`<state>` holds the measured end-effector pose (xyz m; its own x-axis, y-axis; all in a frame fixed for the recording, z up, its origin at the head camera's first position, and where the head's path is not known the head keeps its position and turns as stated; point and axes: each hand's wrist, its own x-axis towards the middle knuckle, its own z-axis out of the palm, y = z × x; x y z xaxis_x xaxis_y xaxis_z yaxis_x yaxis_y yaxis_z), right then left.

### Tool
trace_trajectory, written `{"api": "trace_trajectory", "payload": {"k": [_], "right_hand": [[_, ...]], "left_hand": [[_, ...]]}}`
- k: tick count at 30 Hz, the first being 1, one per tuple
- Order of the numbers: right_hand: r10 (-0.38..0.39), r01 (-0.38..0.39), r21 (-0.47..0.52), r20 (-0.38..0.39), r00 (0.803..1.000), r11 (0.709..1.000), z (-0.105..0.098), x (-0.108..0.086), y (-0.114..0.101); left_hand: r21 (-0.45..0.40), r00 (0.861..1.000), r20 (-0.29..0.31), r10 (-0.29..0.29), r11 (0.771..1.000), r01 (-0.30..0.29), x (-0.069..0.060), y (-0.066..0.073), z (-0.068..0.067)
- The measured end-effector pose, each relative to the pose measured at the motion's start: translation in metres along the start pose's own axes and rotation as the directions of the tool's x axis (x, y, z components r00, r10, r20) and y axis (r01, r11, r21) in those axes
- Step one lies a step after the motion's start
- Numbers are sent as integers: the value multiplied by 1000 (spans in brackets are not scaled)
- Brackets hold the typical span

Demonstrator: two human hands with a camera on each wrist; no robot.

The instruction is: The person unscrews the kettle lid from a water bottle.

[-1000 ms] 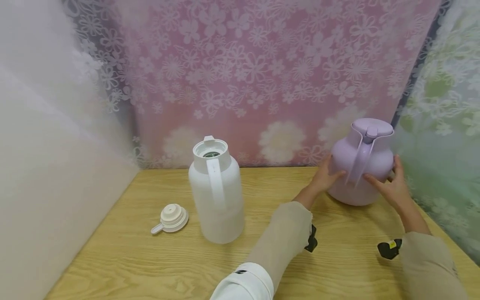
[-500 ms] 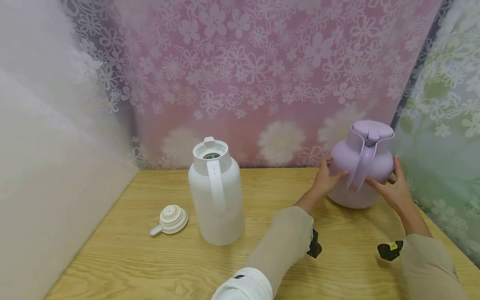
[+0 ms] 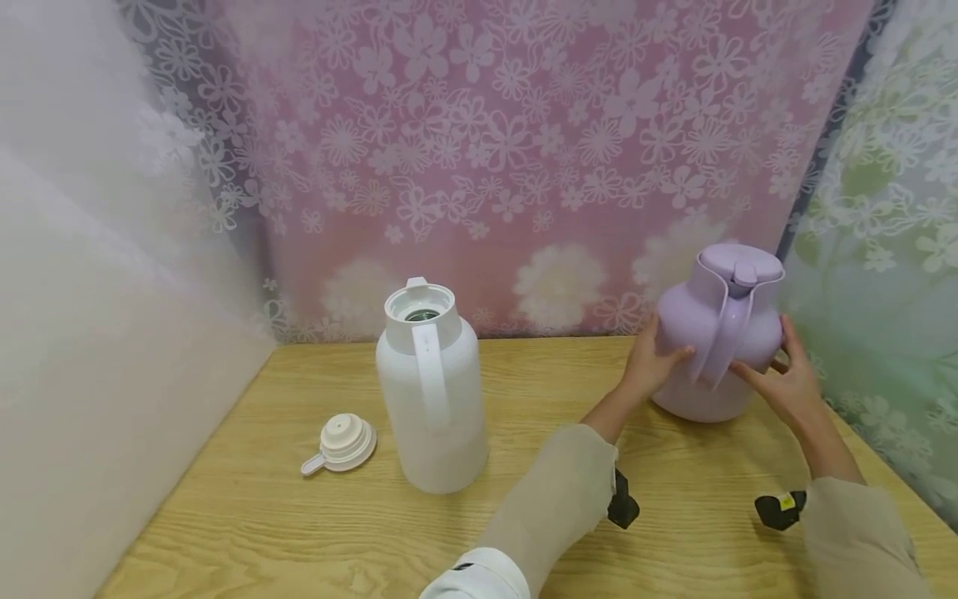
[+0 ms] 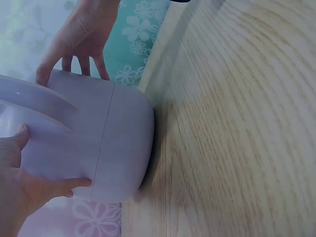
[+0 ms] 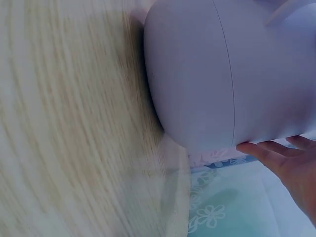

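Note:
In the head view a light purple thermos jug (image 3: 684,320) stands upright at the right of the table, its lid on and its handle facing me. My left hand (image 3: 648,363) holds its left side, thumb near the handle. Opposite it, my right hand (image 3: 786,384) grips the right side, thumb also toward the handle. The left wrist view shows both hands around the jug (image 4: 126,143). In the right wrist view, the right hand's fingers (image 5: 269,155) lie along the jug's side. Behind the jug, its far side is hidden.
A white thermos jug (image 3: 400,391) with an uncovered mouth stands left of centre on the wooden table (image 3: 299,541). Left of it lies a white stopper (image 3: 344,441) with a tab. A flowered pink curtain (image 3: 464,166) hangs behind, and a pale green one (image 3: 891,333) borders the right.
The purple jug has come slightly nearer and turned a little, with both hands still on it. The white jug and stopper stay put on the table; the view has tilted slightly.

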<state>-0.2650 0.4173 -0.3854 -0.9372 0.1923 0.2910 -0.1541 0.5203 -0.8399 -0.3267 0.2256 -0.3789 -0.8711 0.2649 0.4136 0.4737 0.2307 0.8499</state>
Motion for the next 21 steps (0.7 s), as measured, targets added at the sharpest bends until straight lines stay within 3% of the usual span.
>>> {"api": "trace_trajectory", "payload": {"k": [4,13,21], "right_hand": [[8,-8,-10,10,1000,1000,2,-4,-5],[-9,9,-15,22,1000,1000,4,-10,-17],[-67,68,-38,43,997,997,1,-14,-35]], "left_hand": [[-9,1000,-12,-2,1000,2,-5,2,-3],[34,994,-55,-100,994,102,-17,10,-12],[41,994,-93,-61,997,65,-25,26,-25]]}}
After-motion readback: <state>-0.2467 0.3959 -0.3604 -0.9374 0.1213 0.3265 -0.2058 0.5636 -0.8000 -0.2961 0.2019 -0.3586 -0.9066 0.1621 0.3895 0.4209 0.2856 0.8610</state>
